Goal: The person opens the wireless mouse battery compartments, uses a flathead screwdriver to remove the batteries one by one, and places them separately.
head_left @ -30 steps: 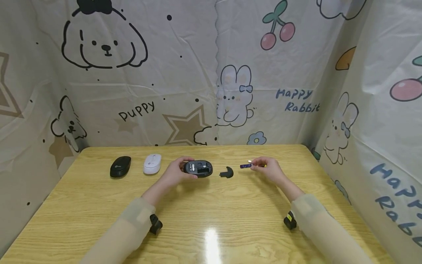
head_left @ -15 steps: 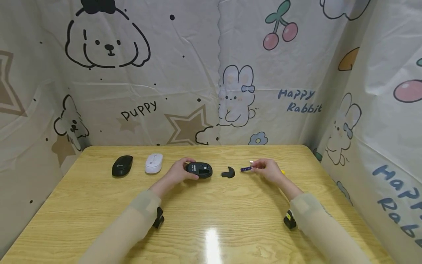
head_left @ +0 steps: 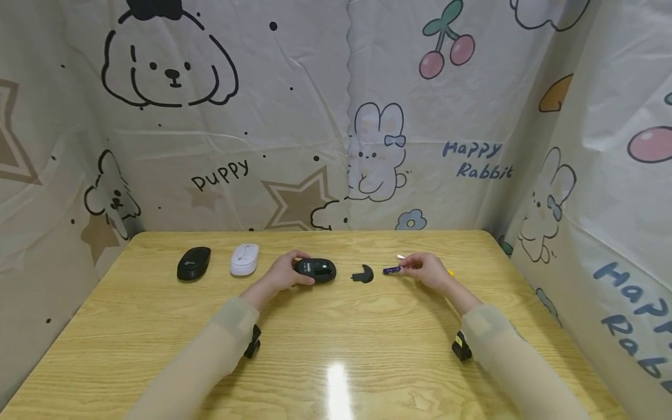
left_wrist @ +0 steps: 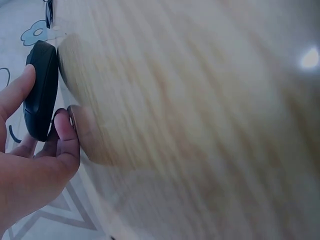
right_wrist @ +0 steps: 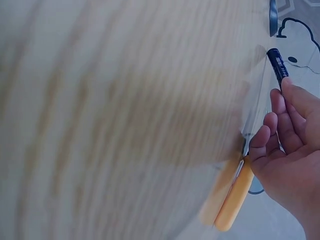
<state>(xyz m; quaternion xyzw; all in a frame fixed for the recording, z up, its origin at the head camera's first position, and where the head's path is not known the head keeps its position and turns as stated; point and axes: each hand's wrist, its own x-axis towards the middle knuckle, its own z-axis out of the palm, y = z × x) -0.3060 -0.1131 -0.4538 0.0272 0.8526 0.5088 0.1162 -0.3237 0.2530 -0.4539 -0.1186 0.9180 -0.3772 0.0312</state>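
Note:
My left hand [head_left: 284, 272] grips one end of a black computer mouse [head_left: 319, 270] turned underside up, its battery slot showing uncovered. In the left wrist view the thumb lies along one side of the mouse [left_wrist: 41, 90], with fingers curled beneath it near the table. Just right of the mouse lies a loose black battery cover [head_left: 363, 273]. My right hand [head_left: 426, 271] pinches a dark blue-purple cylindrical battery [head_left: 391, 270] by one end, between thumb and fingers. Its free end points left toward the cover. Below the right fingers lies a tool with a yellow-orange handle [right_wrist: 235, 195].
Another black mouse [head_left: 193, 263] and a white mouse [head_left: 244, 259] stand at the back left of the wooden table [head_left: 315, 332]. A printed cloth [head_left: 294, 116] hangs behind the table and along its sides.
The left hand has lowered the black mouse closer to the table and laid it flatter. The right hand has stayed nearly in place, with the battery turned slightly.

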